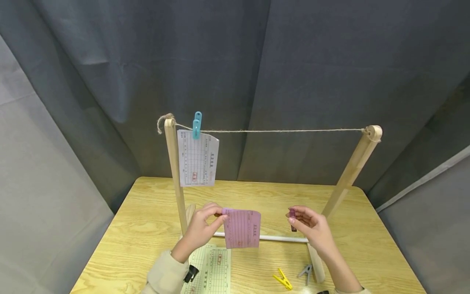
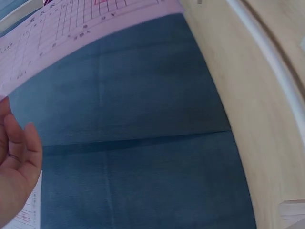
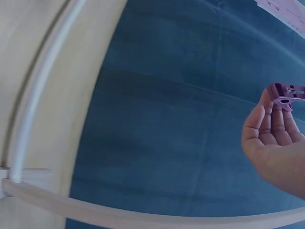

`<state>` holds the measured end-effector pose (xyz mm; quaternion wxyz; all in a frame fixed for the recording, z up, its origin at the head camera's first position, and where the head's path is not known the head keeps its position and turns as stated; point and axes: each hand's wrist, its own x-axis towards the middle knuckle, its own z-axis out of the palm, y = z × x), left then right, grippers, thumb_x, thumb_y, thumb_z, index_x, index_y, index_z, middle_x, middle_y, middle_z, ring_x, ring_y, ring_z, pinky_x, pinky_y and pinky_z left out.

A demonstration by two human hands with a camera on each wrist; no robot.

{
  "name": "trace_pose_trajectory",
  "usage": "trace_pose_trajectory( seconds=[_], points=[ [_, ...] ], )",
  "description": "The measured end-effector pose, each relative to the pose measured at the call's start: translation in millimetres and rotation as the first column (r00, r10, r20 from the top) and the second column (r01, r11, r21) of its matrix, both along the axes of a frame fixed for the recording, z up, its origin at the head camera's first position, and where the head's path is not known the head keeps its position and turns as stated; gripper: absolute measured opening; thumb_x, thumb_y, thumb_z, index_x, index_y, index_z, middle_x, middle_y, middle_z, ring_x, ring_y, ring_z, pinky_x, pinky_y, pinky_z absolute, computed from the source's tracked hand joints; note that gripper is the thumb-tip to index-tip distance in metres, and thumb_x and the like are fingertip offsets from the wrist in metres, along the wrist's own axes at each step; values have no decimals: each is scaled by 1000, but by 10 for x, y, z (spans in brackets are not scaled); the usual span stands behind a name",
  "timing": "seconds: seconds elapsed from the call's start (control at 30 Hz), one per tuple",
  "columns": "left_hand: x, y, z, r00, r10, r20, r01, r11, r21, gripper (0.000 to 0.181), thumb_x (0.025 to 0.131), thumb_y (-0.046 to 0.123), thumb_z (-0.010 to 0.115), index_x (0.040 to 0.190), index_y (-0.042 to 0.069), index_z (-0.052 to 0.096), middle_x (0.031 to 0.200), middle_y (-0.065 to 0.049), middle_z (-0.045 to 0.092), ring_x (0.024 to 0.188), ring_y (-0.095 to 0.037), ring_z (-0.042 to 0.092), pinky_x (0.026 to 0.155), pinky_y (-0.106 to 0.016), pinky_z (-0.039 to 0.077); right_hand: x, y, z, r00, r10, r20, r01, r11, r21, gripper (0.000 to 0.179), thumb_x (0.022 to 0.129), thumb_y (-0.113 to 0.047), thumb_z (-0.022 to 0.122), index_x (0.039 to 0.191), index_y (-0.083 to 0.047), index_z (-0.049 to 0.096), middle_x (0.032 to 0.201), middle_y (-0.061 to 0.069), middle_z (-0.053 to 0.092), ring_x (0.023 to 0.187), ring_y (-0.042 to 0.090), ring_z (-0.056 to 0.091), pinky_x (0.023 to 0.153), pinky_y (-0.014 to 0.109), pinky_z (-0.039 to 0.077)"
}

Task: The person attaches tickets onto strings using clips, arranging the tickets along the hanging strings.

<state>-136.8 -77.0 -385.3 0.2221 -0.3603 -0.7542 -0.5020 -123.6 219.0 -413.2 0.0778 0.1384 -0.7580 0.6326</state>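
Left fingers pinch a pink slip, its red-stamped print illegible; right fingers grip a purple clothespin.

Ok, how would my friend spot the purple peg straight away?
Find the wooden table, then the right hand above it. That hand pinches the purple peg. Unlike the blue peg on the string and the yellow peg and grey peg on the table, it's the only one held.

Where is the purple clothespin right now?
In the head view, the purple clothespin is right of centre, pinched in the person's right hand, to the right of the pink sheet and below the string.
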Motion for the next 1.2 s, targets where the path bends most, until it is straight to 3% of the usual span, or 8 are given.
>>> trace_pose_trajectory(
  seconds=[0.27,0.37,0.57,0.8,1.2],
  points=[
    [-27,28,166,998,56,-12,-56,998,26,7,75,-15,62,76,-8,61,72,-14,60,67,-24,55,60,-34,49,-60,-35,178,997,-4,-77,4,1000,-6,23,85,4,58,106,12,55,91,8,64,80,11,60,67,21,50],
    [-103,29,147,997,76,-18,-76,996,43,10,74,-16,62,77,-7,61,72,-13,59,67,-22,53,60,-31,48,-86,-57,260,994,9,-112,-12,1000,-28,21,84,6,58,105,11,56,90,3,65,79,12,60,66,21,50],
    [-300,21,100,994,87,-72,-77,989,125,12,76,-16,61,80,-4,62,72,-9,58,67,-17,52,60,-25,45,-148,-101,454,976,52,-211,-70,994,-78,22,82,11,56,103,3,60,90,6,66,78,12,61,63,21,50],
    [-377,61,264,993,73,-96,-54,981,187,10,80,-12,58,83,-3,63,76,-9,60,69,-14,52,62,-24,46,-230,-128,710,947,103,-303,-140,985,-103,29,82,15,54,105,0,61,90,3,66,78,13,61,64,20,50],
    [-436,152,526,988,108,-115,-78,967,241,6,80,-8,58,79,-5,63,72,-10,60,66,-15,53,60,-24,47,-280,-168,1106,931,94,-353,-152,978,-141,29,81,18,53,105,3,61,90,8,67,72,15,61,62,21,50]
  ],
)
